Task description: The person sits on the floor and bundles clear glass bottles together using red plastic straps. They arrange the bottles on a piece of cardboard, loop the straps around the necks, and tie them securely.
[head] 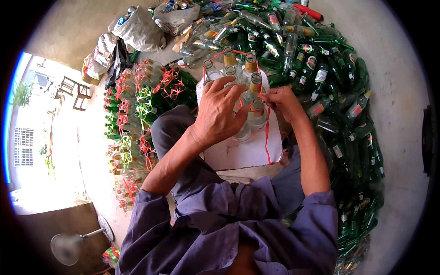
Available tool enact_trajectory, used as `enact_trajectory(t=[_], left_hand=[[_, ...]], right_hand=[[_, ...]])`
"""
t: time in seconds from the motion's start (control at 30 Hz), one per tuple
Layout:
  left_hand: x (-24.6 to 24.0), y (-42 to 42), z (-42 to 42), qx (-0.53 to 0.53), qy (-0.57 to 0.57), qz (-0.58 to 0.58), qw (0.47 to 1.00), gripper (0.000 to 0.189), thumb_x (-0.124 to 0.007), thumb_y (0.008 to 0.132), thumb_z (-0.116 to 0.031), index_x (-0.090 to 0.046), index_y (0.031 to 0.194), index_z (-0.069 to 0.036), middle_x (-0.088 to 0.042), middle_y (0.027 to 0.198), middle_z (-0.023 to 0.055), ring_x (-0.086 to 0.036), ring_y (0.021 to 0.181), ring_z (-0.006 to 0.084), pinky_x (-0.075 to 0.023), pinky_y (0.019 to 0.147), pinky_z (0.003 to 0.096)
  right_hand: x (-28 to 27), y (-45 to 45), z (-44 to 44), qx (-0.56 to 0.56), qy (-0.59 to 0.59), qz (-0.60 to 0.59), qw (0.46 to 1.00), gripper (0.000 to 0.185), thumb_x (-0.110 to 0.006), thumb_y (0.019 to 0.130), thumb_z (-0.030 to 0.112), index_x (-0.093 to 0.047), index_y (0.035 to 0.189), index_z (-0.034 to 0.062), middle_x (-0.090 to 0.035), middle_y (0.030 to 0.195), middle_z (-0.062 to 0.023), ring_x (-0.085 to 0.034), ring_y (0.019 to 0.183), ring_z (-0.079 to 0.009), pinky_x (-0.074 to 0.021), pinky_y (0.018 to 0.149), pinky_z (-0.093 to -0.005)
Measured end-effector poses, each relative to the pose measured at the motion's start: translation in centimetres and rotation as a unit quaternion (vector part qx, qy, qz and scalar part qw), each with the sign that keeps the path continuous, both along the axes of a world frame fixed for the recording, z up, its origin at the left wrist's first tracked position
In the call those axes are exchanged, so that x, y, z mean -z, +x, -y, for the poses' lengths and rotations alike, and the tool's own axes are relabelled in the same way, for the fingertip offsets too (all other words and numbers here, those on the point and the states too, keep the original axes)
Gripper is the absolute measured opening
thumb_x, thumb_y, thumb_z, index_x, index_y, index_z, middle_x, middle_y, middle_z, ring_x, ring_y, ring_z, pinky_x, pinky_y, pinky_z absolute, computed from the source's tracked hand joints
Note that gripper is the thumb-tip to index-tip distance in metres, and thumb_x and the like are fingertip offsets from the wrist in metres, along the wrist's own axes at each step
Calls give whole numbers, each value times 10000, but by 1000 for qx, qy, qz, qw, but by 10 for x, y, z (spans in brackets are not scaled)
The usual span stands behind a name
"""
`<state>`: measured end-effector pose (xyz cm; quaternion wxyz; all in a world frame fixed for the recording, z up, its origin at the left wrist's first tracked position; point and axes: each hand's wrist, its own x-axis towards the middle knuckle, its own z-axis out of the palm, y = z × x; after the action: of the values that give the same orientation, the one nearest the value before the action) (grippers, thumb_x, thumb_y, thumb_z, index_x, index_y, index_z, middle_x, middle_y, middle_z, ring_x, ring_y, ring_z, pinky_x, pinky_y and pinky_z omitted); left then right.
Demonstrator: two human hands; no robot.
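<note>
Several clear glass bottles (258, 118) stand upright in a tight cluster on a white board (233, 156) between my knees. Some carry yellow neck labels. Red plastic twine (266, 141) loops around the cluster and between the necks, with one strand hanging down across the board. My left hand (220, 110) is spread over the left side of the cluster, fingers apart and curved, and hides some bottles beneath it. At the cluster's right edge my right hand (283, 101) pinches the red twine between thumb and fingertips, close beside a bottle neck.
A large heap of loose green and clear bottles (321, 74) curves around the far and right sides. To the left stand bottle bundles (144, 99) tied with red and yellow-green twine. Stuffed sacks (139, 29) sit at far left, and a pedestal fan-like object (67, 249) is at lower left.
</note>
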<state>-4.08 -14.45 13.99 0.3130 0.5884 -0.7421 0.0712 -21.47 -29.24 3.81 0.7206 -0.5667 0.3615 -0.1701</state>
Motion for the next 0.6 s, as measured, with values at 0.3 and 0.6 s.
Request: enact_trajectory(t=[0.3,0.6], left_hand=[[13,10,39,84,198,-52,975,218,-558,745,-32,-571,963,-38,-647,864,177,-632,879,380,-511,777,448],[28,8,46,54,182,-54,980,262,-543,722,8,-578,977,-41,-675,905,139,-645,926,358,-512,808,458]], right_hand=[[4,8,8,-60,-73,-38,995,379,-666,867,290,-581,573,67,-493,521,19,-382,432,-55,-257,418,-250],[1,17,0,-37,-142,-50,988,367,-644,853,240,-567,557,38,-501,523,6,-408,462,-55,-285,435,-264]])
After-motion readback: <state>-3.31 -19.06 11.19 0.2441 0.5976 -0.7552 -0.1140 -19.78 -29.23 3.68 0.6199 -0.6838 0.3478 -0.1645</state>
